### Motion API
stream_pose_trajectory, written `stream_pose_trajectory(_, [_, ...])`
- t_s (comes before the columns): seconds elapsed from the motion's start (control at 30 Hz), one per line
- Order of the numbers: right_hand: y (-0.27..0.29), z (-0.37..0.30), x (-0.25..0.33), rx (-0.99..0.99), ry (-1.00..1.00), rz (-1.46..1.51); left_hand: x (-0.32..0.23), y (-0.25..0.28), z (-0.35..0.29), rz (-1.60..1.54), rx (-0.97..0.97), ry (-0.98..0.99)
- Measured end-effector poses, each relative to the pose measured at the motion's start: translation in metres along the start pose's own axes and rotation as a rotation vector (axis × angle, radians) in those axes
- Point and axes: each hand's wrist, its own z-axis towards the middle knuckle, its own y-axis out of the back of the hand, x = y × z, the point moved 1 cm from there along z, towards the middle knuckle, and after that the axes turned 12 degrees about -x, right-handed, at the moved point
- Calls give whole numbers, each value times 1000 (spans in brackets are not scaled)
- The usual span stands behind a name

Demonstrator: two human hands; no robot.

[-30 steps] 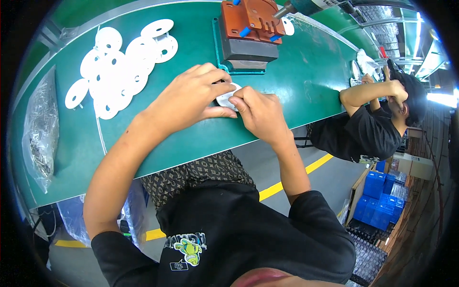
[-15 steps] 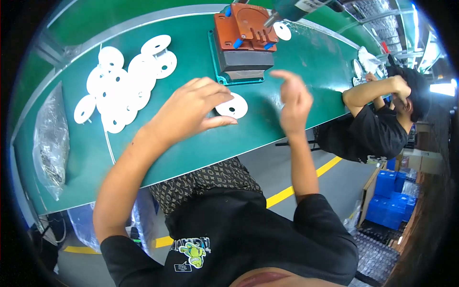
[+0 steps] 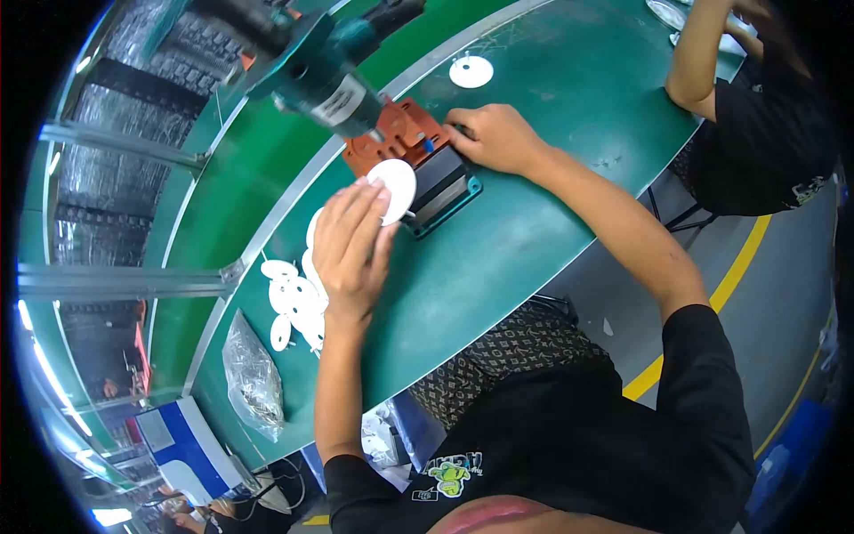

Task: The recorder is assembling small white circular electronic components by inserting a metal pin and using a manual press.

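My left hand [image 3: 351, 236] grips a white disc [image 3: 397, 185] between fingers and thumb, tilted over the near side of an orange fixture [image 3: 414, 129]. A small peg sticks out of the disc's underside. My right hand [image 3: 498, 138] is curled with its fingertips against the fixture's right edge, beside a blue pin [image 3: 429, 145]; whatever lies within the fingers is hidden. The fixture sits on a dark block [image 3: 439, 175] with a teal base [image 3: 474, 185]. Just above it points the tip of a teal power tool [image 3: 342, 102].
More white discs [image 3: 298, 301] with pegs lie piled left of my left arm, and a clear plastic bag [image 3: 252, 378] lies beyond them. Another white disc [image 3: 471, 71] rests behind my right hand. A co-worker's arm [image 3: 698, 62] is at the table's far right.
My left hand has lifted the white disc from the table to the fixture. My right hand has moved to the fixture's right edge. The view has swung left.
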Motion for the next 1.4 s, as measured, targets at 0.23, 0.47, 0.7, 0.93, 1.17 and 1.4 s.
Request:
stream_pose_trajectory(0.23, [-6, 3, 5, 68, 0, -19, 12, -29, 18, 238, 75, 91])
stream_pose_trajectory(0.47, [-3, 11, -4, 79, -24, 5, -8, -33, 41, 338, 152, 141])
stream_pose_trajectory(0.7, [0, 3, -2, 70, -5, -118, -52, 16, 141, -32, -281, -280])
stream_pose_trajectory(0.93, [-13, -4, 20, 39, 32, -121, -29, 3, 292, -726, -658, 329])
stream_pose_trajectory(1.17, [-3, 0, 7, 7, 71, -132, -40, -25, 288, -1084, -372, 580])
stream_pose_trajectory(1.4, [39, -19, 13, -312, 273, 521, -106, -71, 142, -537, -321, -440])
